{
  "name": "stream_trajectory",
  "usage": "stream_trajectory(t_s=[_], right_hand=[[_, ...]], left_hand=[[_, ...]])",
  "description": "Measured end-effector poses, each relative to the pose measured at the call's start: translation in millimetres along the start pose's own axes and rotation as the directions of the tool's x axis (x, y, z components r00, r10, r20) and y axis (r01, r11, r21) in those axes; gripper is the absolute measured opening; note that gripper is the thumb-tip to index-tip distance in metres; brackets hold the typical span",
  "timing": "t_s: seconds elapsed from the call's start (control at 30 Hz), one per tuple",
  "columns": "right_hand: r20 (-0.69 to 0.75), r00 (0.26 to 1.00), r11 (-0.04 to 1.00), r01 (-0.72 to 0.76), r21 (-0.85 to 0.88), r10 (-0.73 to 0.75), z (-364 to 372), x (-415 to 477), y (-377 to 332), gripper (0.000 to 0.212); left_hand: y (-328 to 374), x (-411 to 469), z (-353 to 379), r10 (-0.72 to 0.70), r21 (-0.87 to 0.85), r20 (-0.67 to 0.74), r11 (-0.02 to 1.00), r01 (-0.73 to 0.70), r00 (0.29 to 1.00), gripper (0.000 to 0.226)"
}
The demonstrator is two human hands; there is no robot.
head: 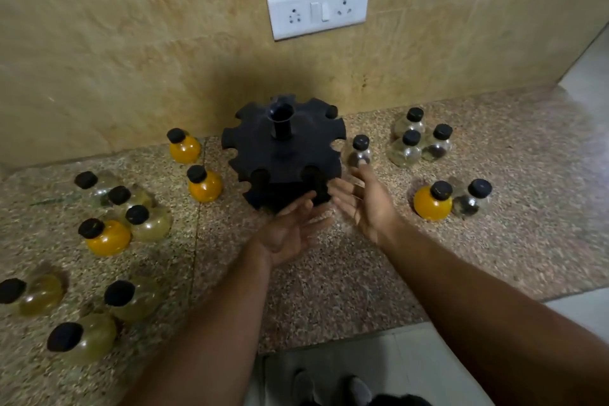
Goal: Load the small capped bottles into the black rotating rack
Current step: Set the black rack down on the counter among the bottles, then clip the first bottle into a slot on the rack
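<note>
The black rotating rack (283,155) stands at the back edge of the granite counter (329,290), close to the wall, and black caps show in three of its rim slots. In front of it, the left hand (290,234) and the right hand (365,204) face each other with straight, spread fingers and hold nothing. The left fingertips (306,204) reach the lower front of the rack. The right ones come just beside a clear capped bottle (360,152), but I cannot tell if they touch it.

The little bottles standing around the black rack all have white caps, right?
Not quite. The caps are black, not white, as the head view shows. The little bottles do stand around the black rack.
</note>
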State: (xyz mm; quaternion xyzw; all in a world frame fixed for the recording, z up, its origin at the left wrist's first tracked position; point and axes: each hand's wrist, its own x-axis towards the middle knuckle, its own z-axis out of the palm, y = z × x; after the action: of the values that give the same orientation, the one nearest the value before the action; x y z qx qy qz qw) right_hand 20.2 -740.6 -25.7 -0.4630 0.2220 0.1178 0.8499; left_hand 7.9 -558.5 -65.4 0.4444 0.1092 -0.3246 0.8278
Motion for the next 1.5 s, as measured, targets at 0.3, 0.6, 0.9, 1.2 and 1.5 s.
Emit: stream_trajectory(t_s=[0.3,0.6,0.9,1.2,1.5], right_hand=[[-0.34,0.925,0.959,0.077,-0.274,-0.172,-121,-6,-8,0.014],[-0.171,0.9,0.637,0.141,-0.758,-0.402,-199,0,-35,0.027],[-0.078,0.88,0.493,0.188,-0.849,-0.469,-222,20,-46,0.058],[-0.043,0.877,0.479,0.22,-0.85,-0.479,-206,44,-49,0.057],[0.293,0.865,0.256,0.417,-0.872,-0.408,-159,55,-37,0.054]], left_hand=[[-69,83,97,0.034,0.328,-0.188,0.944,0.03,0.982,0.034],[-131,151,145,0.362,0.951,-0.182,0.302,0.07,0.914,0.072],[-155,149,149,0.281,0.942,-0.229,-0.175,0.285,0.932,0.092],[-142,145,148,0.562,0.768,-0.494,0.64,0.029,0.663,0.062],[-73,123,116,0.192,-0.155,-0.771,0.868,-0.471,0.608,0.027]])
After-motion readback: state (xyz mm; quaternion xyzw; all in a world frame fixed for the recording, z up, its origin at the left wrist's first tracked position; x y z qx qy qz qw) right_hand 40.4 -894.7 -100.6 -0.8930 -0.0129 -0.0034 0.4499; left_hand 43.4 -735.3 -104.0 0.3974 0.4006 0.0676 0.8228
